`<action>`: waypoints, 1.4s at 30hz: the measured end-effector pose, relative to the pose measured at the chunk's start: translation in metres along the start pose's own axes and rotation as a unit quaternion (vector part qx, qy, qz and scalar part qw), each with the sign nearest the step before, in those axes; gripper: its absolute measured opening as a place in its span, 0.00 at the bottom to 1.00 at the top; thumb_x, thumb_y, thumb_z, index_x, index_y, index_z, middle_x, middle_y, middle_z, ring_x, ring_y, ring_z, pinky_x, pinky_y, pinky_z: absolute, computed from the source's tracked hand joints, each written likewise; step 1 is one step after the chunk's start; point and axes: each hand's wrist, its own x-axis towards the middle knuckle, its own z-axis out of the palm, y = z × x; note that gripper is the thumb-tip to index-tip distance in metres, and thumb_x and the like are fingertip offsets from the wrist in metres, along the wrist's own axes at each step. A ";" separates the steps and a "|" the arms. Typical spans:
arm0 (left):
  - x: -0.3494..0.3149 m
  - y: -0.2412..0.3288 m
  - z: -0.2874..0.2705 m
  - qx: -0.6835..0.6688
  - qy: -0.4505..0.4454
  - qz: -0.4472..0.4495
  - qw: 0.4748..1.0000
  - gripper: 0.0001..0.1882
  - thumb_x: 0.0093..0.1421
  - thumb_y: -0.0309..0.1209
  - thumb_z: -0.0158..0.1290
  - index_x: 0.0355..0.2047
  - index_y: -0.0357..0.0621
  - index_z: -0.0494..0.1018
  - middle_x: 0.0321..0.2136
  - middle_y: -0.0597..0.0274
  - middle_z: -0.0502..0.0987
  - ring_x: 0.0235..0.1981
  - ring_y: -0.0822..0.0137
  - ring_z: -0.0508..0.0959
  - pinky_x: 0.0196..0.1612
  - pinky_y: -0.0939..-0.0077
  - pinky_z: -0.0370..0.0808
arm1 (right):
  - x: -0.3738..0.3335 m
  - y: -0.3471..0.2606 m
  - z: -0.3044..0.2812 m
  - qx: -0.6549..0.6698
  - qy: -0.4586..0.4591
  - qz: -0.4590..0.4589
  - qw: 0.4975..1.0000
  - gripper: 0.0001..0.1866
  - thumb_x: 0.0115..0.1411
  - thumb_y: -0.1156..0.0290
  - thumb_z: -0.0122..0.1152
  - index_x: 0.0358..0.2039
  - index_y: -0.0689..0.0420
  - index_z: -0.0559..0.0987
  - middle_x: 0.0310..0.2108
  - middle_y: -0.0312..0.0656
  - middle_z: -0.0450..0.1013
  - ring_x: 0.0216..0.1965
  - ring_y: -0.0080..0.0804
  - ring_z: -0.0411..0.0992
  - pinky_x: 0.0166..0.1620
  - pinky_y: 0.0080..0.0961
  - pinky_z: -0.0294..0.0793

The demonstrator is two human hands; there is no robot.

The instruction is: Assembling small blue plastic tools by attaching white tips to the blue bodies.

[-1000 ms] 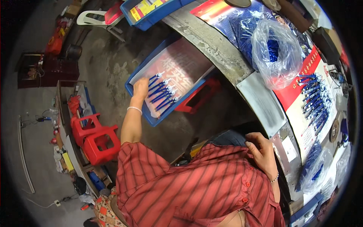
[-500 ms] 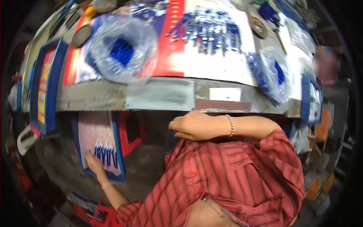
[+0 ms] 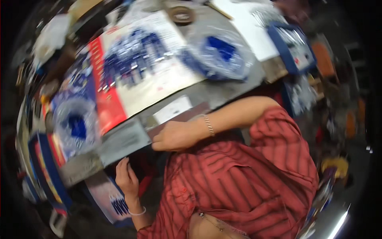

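My left hand (image 3: 127,181) is raised just before the table's front edge, its fingers stretched out and nothing seen in them. Beneath and beside it, a blue-rimmed tray (image 3: 101,195) holds several dark blue slim pieces (image 3: 119,206). My right hand (image 3: 179,135) rests by the table edge, next to a brownish strip; its fingers bend downward and are mostly hidden. Many blue and silvery slim pieces (image 3: 133,55) lie in a row on a white and red printed sheet (image 3: 161,85). They are blurred, so I cannot tell their kind.
Clear plastic bags with small blue parts stand on the table, one at left (image 3: 75,127) and one at right (image 3: 223,51). A round brown disc (image 3: 181,16) lies at the back. Blue trays stand at the table's left end (image 3: 49,171) and right end (image 3: 292,47).
My left hand has lifted from the pieces in the lower tray toward the table edge. The view has turned, so the table now slants. My right hand stays near the edge.
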 end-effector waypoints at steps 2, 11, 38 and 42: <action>0.013 0.011 0.005 -0.003 -0.012 0.032 0.999 0.12 0.57 0.17 0.45 0.42 0.33 0.71 0.38 0.45 0.74 0.39 0.49 0.75 0.44 0.66 0.71 | -0.001 0.010 -0.003 -0.035 -0.016 -0.025 0.999 0.08 0.50 0.69 0.53 0.29 0.59 0.68 0.26 0.45 0.69 0.26 0.44 0.73 0.24 0.37 0.71; 0.087 0.051 0.007 -0.024 -0.010 0.100 0.995 0.09 0.55 0.15 0.47 0.37 0.33 0.72 0.34 0.46 0.75 0.35 0.51 0.76 0.40 0.67 0.73 | -0.017 -0.012 -0.001 0.074 -0.002 0.031 0.997 0.08 0.49 0.70 0.55 0.25 0.61 0.70 0.24 0.49 0.72 0.28 0.50 0.73 0.28 0.44 0.71; 0.283 -0.019 0.017 0.006 0.078 -0.085 0.993 0.13 0.52 0.24 0.50 0.39 0.33 0.72 0.25 0.52 0.77 0.27 0.58 0.78 0.31 0.69 0.73 | -0.037 -0.025 -0.011 0.259 0.092 0.170 0.946 0.10 0.58 0.67 0.54 0.35 0.59 0.73 0.30 0.48 0.72 0.33 0.49 0.72 0.35 0.39 0.71; 0.235 0.027 0.001 -0.432 0.059 -0.205 0.876 0.08 0.55 0.23 0.54 0.36 0.37 0.72 0.26 0.64 0.76 0.27 0.75 0.76 0.28 0.82 0.71 | -0.023 -0.025 -0.030 0.363 0.137 0.223 0.894 0.10 0.58 0.69 0.56 0.38 0.61 0.73 0.28 0.43 0.72 0.30 0.35 0.72 0.33 0.31 0.71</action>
